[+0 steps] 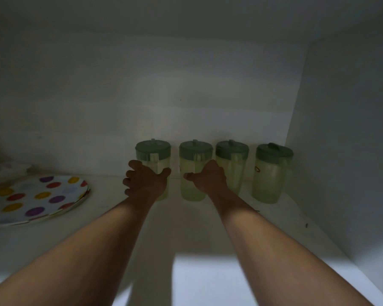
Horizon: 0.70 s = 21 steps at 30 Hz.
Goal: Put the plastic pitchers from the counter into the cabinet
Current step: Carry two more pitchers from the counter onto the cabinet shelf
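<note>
Four pale green plastic pitchers with darker green lids stand upright in a row at the back of the cabinet shelf [186, 230]. My left hand [146, 182] wraps the front of the leftmost pitcher [153, 151], fingers curled at its left side and thumb across its right. On the second pitcher [194, 153] rests my right hand [210, 180], thumb over the front and fingers hidden behind its right side. The third pitcher [232, 155] and the fourth pitcher [272, 173] stand untouched to the right. Both held pitchers rest on the shelf.
A white plate with coloured dots [31, 199] lies on the shelf at the left, with a pale flat object [7, 170] behind it. The cabinet's right wall [341, 151] is close beside the fourth pitcher. The interior is dim.
</note>
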Motion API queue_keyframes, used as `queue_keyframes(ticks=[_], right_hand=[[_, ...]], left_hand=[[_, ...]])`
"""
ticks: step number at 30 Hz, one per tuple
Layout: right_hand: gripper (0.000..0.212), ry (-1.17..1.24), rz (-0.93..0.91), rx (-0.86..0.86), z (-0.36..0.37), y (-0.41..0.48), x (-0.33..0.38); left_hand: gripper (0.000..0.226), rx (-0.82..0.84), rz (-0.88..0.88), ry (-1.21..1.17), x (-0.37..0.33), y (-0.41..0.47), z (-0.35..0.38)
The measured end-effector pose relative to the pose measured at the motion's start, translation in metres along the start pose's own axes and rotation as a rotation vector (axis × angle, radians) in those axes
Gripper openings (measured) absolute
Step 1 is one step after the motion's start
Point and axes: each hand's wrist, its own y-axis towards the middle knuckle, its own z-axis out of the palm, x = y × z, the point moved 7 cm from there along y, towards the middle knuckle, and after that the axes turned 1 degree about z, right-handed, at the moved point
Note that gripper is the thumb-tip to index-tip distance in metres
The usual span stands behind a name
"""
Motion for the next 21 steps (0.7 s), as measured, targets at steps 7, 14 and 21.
queue_keyframes(ticks=[7,14,21], right_hand=[[0.077,-0.114,-0.055,-0.054,-0.041,-0.054,0.019],[0.071,-0.3,-0.059,-0.087,-0.085,-0.151,0.053],[0.053,-0.341,-0.173,-0.201,-0.113,-0.251,0.093]], left_hand=[[0.082,-0.038,0.253,0.205,-0.03,-0.038,-0.04],[0.074,0.056,0.637,0.342,-0.044,-0.107,-0.097],[0.068,0.064,0.781,0.295,-0.06,-0.179,-0.179]])
